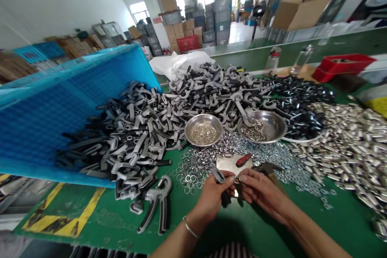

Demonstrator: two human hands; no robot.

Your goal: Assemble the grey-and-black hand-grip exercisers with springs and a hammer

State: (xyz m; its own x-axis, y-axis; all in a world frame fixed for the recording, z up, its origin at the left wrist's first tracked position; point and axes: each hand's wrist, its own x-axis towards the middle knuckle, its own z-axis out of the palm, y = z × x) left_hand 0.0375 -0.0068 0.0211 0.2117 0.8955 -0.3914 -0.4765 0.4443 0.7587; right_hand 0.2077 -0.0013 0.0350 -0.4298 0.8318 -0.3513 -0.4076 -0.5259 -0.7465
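Left hand (213, 193) closed round a grey-and-black handle (219, 175), smooth, hollow, just over the near part of the green table (115, 217). Handle's grey open end points up and slightly left, away from the person; long axis slants, black part below the palm. Right hand (260, 187) right beside it, fingertips together on a small shiny metal bit (236, 179); hands nearly touching. Exact fit between handle and bit hidden by fingers.

Metal plate (223, 162) just beyond the hands, flat, dull; red-and-black grip (243, 160) lying on it, tilted. Loose shiny metal rings (189, 178) scattered left of the plate. Hook-headed tool (157, 203) flat at left, curved grey head away from the person, two black-edged legs toward.

Containers: blue crate (69, 72), ribbed plastic, lying on its side, grey and black handles spilling out. Left bowl (204, 118), round shiny metal, tiny brassy bits in it. Right bowl (276, 123), same make, small metal pins inside, grey hooked piece leaning in. Red bin (329, 68), plastic, far right, contents unclear. Silvery cylinders (353, 141) heaped at right, smooth.
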